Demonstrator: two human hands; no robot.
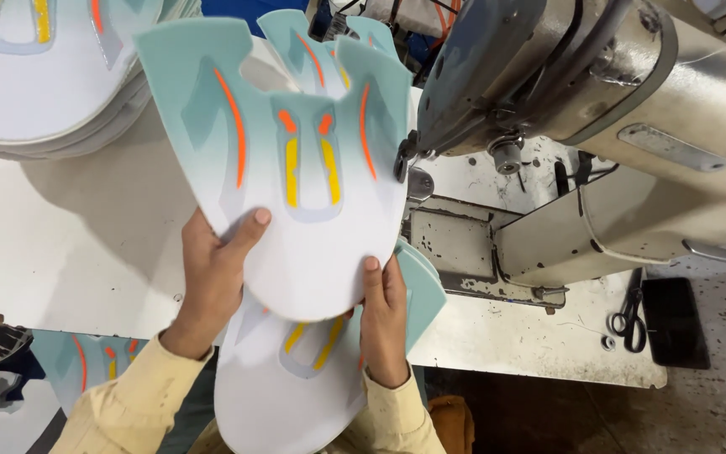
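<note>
Gripping a flat shoe-upper panel from both sides, the two hands are raised above the white tabletop. The panel is pale teal at its spread, winged top and fades to white at its rounded lower end, with orange stripes and two yellow bars around a central tongue-shaped outline. The left hand is clamped on the panel's lower left edge, its thumb laid flat on the face and the other fingers hidden behind. The right hand is closed on the lower right edge, its thumb likewise pressed on the front.

A second panel of the same pattern is seen just beneath the first, overlapped by it and lying close to the person's body between the cream sleeves; whether either hand also pinches it cannot be told.

The held panel is placed just left of the head of an industrial sewing machine, its right edge near the needle area. A stack of similar panels is set on the tabletop at upper left. A pair of black scissors is laid on the tabletop at lower right, well apart from the hands.
</note>
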